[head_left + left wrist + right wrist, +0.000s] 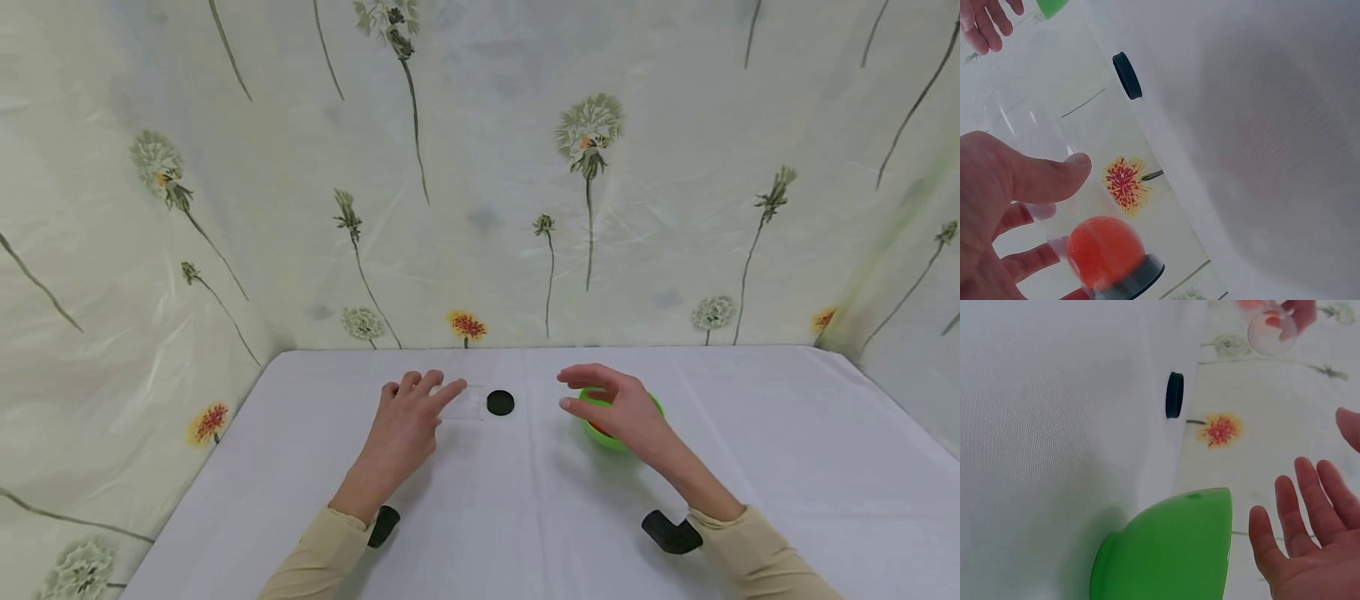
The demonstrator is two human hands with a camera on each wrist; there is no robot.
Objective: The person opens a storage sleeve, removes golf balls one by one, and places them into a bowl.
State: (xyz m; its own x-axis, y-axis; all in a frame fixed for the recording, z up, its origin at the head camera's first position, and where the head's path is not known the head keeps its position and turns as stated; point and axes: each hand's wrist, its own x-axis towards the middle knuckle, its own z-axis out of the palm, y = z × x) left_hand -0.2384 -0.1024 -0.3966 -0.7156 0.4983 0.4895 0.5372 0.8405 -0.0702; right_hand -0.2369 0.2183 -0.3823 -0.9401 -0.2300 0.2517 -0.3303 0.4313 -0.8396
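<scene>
**Black lid (500,402) lying apart; clear jar (468,402) gripped**

Left hand (407,429): the jar is held between the thumb on one side and the fingers on the other. A slanting position is noted, with the mouth directed toward the person's right and the dark base (1130,279) set lower. An orange-red ball (1105,250) is found inside, at the base end. Its place there is judged to follow from the slant, by which it would be prevented from rolling out. Side-to-side play is judged to be small, as most of the jar's width is taken up by the ball. A grip around the side wall is noted; the mouth is thus left unobstructed.

Right hand (622,412): nothing is held. The fingers are spread and the thumb is held away from them. A position above the green bowl (611,443) is recorded; in the right wrist view a gap is seen between the fingers and the rim.

Bowl: found upright on the tabletop (525,517), on the person's right. Something red is seen inside; its shape and number cannot be told, the view being partly blocked by the hand.

Lid: found flat on the tabletop, between the two hands and nearer to the jar. It is presumed to have been placed there so that the jar's mouth is left uncovered.
</scene>
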